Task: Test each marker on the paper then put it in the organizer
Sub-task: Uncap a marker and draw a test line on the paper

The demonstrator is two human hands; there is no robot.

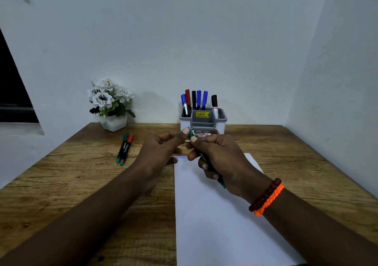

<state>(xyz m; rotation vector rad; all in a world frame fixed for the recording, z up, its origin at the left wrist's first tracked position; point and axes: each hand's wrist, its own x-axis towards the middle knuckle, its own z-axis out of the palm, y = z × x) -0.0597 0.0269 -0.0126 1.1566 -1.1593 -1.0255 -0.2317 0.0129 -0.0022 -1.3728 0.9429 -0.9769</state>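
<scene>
My right hand grips the black barrel of a green marker above the top of the white paper. The marker's green cap is pinched by my left hand. A row of blue and purple scribbles runs along the paper's top edge. The grey organizer stands at the back by the wall and holds several blue, black and red markers. Two more markers, one green and one red, lie side by side on the table to the left.
A white pot of white flowers stands at the back left against the wall. The wooden table runs to walls behind and on the right. A small printed box sits in front of the organizer.
</scene>
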